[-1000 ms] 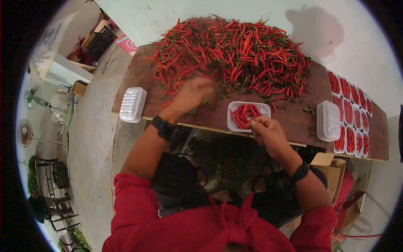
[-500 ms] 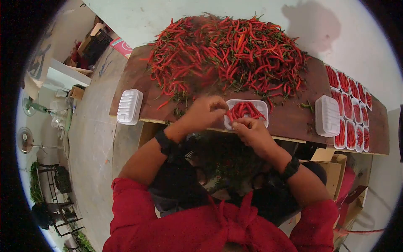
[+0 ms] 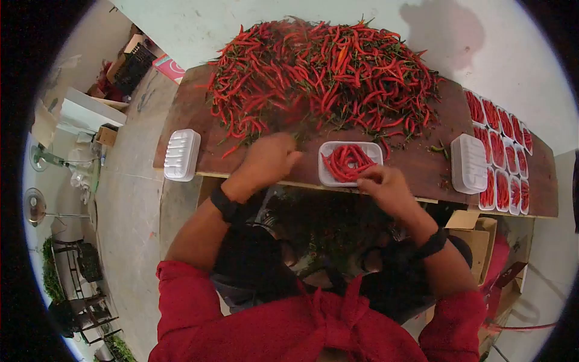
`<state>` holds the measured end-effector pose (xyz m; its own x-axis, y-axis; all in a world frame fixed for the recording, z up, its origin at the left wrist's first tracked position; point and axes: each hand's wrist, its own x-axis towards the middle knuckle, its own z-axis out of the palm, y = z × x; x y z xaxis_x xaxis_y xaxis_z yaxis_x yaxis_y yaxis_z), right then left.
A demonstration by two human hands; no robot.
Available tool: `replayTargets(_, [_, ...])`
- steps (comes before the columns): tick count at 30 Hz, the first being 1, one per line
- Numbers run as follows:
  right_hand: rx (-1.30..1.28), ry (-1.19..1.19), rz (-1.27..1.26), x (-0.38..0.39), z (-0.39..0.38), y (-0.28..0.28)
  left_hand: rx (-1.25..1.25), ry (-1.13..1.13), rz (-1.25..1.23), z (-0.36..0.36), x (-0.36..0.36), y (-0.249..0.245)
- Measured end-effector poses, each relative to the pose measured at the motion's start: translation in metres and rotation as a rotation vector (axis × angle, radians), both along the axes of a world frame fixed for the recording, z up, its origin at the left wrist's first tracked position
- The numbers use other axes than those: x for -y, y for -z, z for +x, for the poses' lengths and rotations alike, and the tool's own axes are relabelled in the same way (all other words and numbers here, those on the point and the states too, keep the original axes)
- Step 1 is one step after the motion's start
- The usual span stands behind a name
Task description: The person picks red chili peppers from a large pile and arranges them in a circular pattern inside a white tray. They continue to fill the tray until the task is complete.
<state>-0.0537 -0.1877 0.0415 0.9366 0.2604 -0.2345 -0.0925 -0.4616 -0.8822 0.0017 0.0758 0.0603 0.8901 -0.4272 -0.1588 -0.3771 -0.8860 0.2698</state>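
Note:
A white tray (image 3: 326, 178) at the table's front edge holds several red chillies (image 3: 347, 161). My right hand (image 3: 383, 186) is at the tray's front right corner, its fingers pinched together; what they hold, if anything, is too small to make out. Left of the tray, my left hand (image 3: 269, 158) is over the front of the table, and motion blurs its fingers. Behind both hands lies a large heap of red chillies with green stems (image 3: 325, 78).
The brown table (image 3: 211, 145) carries a stack of white trays (image 3: 182, 155) at the left and another stack (image 3: 468, 164) at the right. Filled trays (image 3: 502, 150) stand in rows farther right. An open cardboard box (image 3: 480, 241) is below the table.
My left hand has moved left, away from the tray. My right hand has shifted right to the tray's corner, and the chillies in the tray are more fully in view.

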Motion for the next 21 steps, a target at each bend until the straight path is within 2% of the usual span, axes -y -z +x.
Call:
replayTargets(1, [0.015, 0.055, 0.003, 0.008, 0.006, 0.000, -0.001, -0.001, -0.003, -0.001, -0.002, 0.003])
replayTargets(3, [0.031, 0.113, 0.004, 0.017, 0.015, -0.003, 0.413, 0.055, -0.220, -0.004, -0.004, 0.009])
replayTargets(6, [0.090, 0.143, -0.041, 0.021, 0.024, -0.006, 0.271, 0.148, -0.341, -0.002, 0.001, 0.013])
replayTargets(11, [0.210, 0.061, -0.182, 0.017, 0.030, 0.002, 0.250, 0.192, -0.368, -0.004, 0.019, 0.006])
replayTargets(13, [0.193, 0.063, -0.192, 0.015, 0.032, 0.004, 0.211, 0.193, -0.387, -0.002, 0.024, 0.007])
replayTargets(16, [0.150, 0.046, -0.241, 0.011, 0.036, 0.000, 0.295, 0.254, -0.437, 0.003, 0.032, 0.010])
replayTargets(18, [0.122, 0.027, -0.281, 0.009, 0.037, 0.001, 0.188, 0.238, -0.423, 0.004, 0.039, 0.007])
replayTargets(21, [0.188, 0.027, -0.306, 0.009, 0.038, 0.006, 0.173, 0.245, -0.418, 0.004, 0.044, 0.009])
